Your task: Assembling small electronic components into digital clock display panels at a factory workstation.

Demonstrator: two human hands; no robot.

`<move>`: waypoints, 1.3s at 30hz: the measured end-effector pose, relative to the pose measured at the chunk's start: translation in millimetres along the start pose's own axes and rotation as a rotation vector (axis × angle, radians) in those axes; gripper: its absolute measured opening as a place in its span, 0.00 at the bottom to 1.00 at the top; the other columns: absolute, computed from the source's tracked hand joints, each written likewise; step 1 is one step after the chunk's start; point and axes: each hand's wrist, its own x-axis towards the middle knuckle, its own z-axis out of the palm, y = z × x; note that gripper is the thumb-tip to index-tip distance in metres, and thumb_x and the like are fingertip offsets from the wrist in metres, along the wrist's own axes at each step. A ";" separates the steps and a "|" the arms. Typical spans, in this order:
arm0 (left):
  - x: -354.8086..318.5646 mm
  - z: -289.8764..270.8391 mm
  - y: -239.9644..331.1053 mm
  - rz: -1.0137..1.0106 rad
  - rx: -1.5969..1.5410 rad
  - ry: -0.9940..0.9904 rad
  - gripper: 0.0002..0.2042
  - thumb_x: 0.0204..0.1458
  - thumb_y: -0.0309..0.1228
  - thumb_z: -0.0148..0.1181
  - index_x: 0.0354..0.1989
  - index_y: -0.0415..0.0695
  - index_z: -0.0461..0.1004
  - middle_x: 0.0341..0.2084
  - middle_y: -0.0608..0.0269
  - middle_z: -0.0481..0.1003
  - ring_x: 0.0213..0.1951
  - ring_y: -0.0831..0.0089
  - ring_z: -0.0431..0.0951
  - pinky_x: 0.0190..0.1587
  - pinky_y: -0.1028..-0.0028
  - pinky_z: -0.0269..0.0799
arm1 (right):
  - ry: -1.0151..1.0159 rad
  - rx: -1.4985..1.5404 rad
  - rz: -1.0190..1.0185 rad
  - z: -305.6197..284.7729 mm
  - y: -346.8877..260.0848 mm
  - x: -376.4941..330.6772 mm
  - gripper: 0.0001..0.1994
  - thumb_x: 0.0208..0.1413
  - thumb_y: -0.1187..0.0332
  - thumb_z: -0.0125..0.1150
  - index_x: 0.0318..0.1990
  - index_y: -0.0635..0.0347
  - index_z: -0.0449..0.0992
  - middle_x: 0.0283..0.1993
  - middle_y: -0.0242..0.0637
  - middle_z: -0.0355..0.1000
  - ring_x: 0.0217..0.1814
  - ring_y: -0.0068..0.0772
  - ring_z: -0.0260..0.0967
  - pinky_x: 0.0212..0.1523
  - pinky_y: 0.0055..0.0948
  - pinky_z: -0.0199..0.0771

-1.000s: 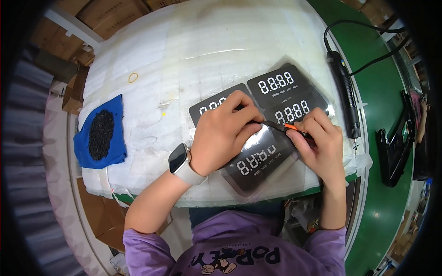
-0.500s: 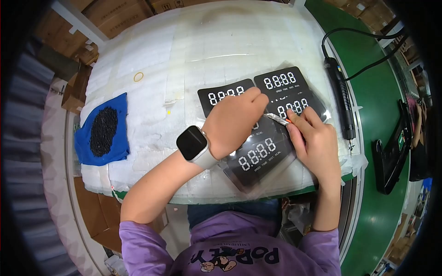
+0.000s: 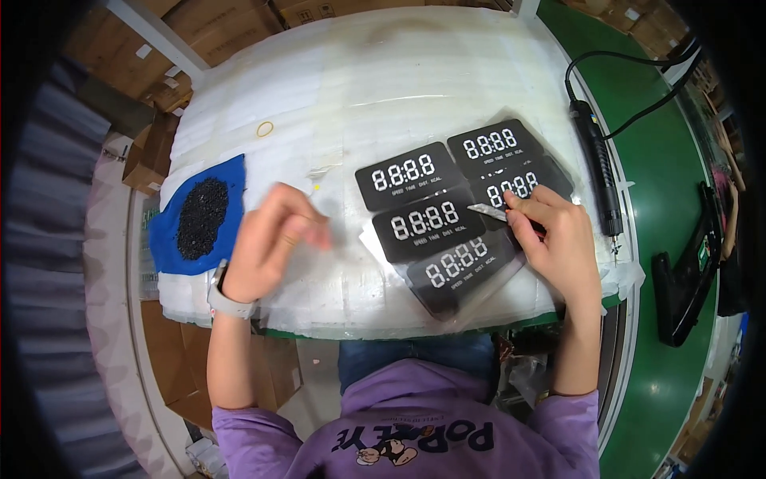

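Observation:
Several black display panels (image 3: 403, 177) with white segment figures lie on the right half of the table, with clear plastic film around some. Over them, my right hand (image 3: 554, 235) is closed on a slim knife (image 3: 488, 211), whose silver blade points left across the panels. To the left, my left hand (image 3: 275, 239), a watch strap on its wrist, hovers above the table with curled fingers. Its fingertips are smeared by motion, so whether they pinch anything is unclear. Nearest to it is a blue cloth (image 3: 169, 239) bearing a heap of small black pieces (image 3: 203, 219).
White foam sheeting (image 3: 359, 72) covers the table, with a yellow rubber band (image 3: 265, 129) on it. A black electric screwdriver (image 3: 594, 168) with a cable lies along the right edge. Beyond are a green surface (image 3: 654, 383) and a black plastic housing (image 3: 682, 279). Cardboard boxes (image 3: 223, 44) stand behind.
My left hand has moved left from the panels toward the blue cloth, uncovering the left-hand panels. My right hand stays over the panels with the knife. The view has shifted slightly.

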 end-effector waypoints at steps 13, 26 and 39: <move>74.0 53.1 19.8 0.206 0.126 0.193 0.05 0.60 0.21 0.58 0.43 0.38 0.75 0.30 0.70 0.74 0.33 0.80 0.75 0.41 0.78 0.74 | 0.219 0.188 0.316 -32.5 15.9 -7.5 0.11 0.52 0.67 0.72 0.39 0.65 0.81 0.23 0.36 0.69 0.22 0.27 0.63 0.26 0.27 0.65; 141.6 171.0 12.9 0.298 0.406 -0.054 0.06 0.50 0.27 0.66 0.34 0.43 0.76 0.22 0.60 0.73 0.25 0.63 0.76 0.28 0.65 0.69 | 0.232 0.034 0.290 -16.4 56.4 -6.9 0.12 0.52 0.64 0.71 0.27 0.63 0.77 0.26 0.41 0.73 0.26 0.45 0.73 0.28 0.38 0.70; 136.9 177.6 10.2 0.261 0.429 -0.037 0.07 0.51 0.29 0.67 0.33 0.45 0.73 0.27 0.61 0.73 0.33 0.58 0.76 0.34 0.62 0.71 | 0.261 0.151 0.202 -17.3 57.9 -12.3 0.10 0.51 0.69 0.72 0.26 0.64 0.77 0.25 0.40 0.71 0.22 0.42 0.70 0.25 0.35 0.67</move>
